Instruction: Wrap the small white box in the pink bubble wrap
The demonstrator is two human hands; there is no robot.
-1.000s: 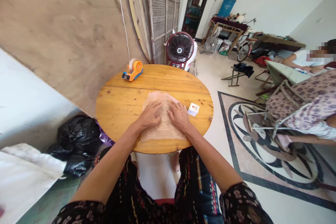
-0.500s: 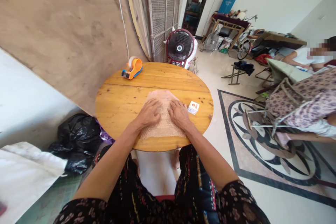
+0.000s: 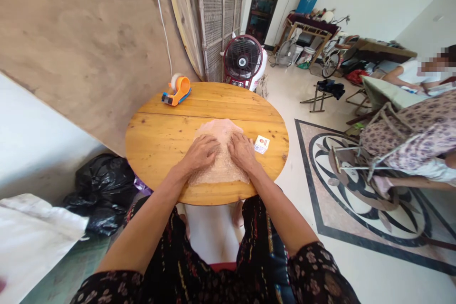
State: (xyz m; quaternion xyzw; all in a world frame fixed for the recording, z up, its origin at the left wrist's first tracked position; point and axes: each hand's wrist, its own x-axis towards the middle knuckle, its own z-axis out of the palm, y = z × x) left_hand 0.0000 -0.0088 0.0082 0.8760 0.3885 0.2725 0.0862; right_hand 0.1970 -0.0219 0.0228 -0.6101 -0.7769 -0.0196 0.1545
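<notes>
Table: from my distant seat I see the round wooden table (image 3: 153,147), which carries all the work.
Fan: the dark red fan (image 3: 242,64) stands on the floor just beyond the far edge.
Bubble wrap: the sheet (image 3: 221,171) lies on the table, in the middle of its near half; I cannot tell if something is under it.
Left hand: it (image 3: 202,153) rests palm down on the left part of the sheet, fingers a little bent, gripping nothing that I can see.
Right hand: it (image 3: 242,151) lies on the right part, fingers loosely spread, also without visible grip.
Tape dispenser: orange, untouched, at the far left (image 3: 181,91).
Small box: it sits just right of the right hand (image 3: 261,144).
Change: compared with half a second ago, only my view shifts slightly; the hands stay, so I judge they are steadying the sheet.
</notes>
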